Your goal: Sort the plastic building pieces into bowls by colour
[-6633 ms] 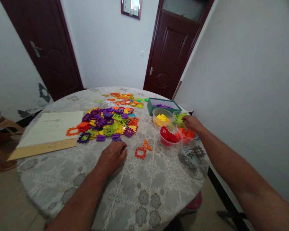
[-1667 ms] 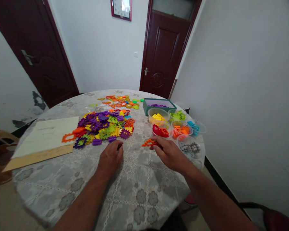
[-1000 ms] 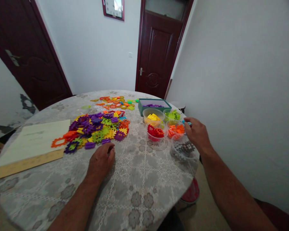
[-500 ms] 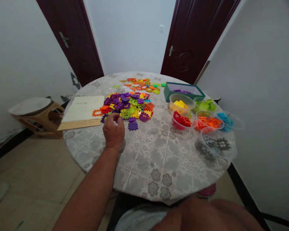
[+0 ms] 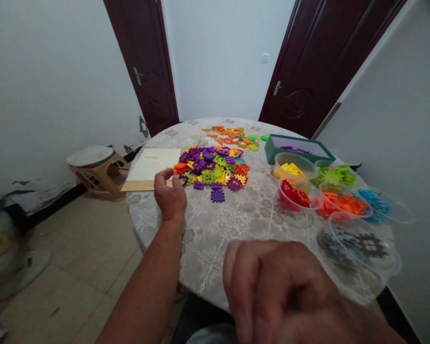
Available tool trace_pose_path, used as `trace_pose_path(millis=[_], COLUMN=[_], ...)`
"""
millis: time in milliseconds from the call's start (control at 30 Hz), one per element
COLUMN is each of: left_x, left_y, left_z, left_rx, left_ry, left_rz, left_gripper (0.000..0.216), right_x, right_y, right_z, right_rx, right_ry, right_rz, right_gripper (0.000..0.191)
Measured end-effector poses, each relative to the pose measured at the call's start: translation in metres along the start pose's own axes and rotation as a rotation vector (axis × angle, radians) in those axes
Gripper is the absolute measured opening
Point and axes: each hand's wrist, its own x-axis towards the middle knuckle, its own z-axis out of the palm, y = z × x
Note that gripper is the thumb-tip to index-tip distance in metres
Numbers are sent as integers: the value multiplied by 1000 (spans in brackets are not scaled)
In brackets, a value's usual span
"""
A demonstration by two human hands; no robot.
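My left hand (image 5: 170, 195) is at the near left edge of a mixed pile of toothed plastic building pieces (image 5: 211, 167). Its thumb and index finger are bent but apart, and the index fingertip overlaps an orange piece at the pile's edge. Nothing held shows between them. Close to the camera, my right hand (image 5: 272, 282) hangs over the table's near side with its fingers curled together. Whatever those fingers may hold is hidden. Between the hands, a purple square piece (image 5: 217, 196) lies just in front of the pile.
Clear tubs hold sorted pieces: yellow (image 5: 290, 169), red (image 5: 295, 193), green (image 5: 335, 175), orange (image 5: 346, 203), blue (image 5: 374, 200) and grey (image 5: 370, 243). Behind them stands a green box (image 5: 270, 150) with purple pieces. Cardboard (image 5: 139, 185) lies left; loose pieces (image 5: 232, 138) lie behind the pile.
My left hand has moved left along the pile's edge onto the orange piece. My right hand has risen into view from the bottom right. The camera view has turned left.
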Motion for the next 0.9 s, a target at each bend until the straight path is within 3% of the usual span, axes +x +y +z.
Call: trace_pose_path(millis=[67,167,267,367,600,900], left_x=[17,48,73,83,79,44], left_y=[-8,-24,-41,-54,-58,-36], left_z=[-6,-8,1,18,47,50], left_rx=[18,146,405,587,710,589], left_ry=[-7,-78,-258,-397,-553,-743], left_rz=[-12,58,225,282,338,460], left_gripper=[29,37,41,46,47,41], right_x=[15,27,28,24,18,19], right_y=[39,106,161,194,215,216], right_z=[-5,-20,-35,-43,-47,-48], right_rx=[-184,-639,-875,-1011,-1208,-1264], right_ry=[103,245,345,365,384,330], right_rz=[4,-44,-127,-125,-43,104], right_gripper=[15,17,16,25,39,49])
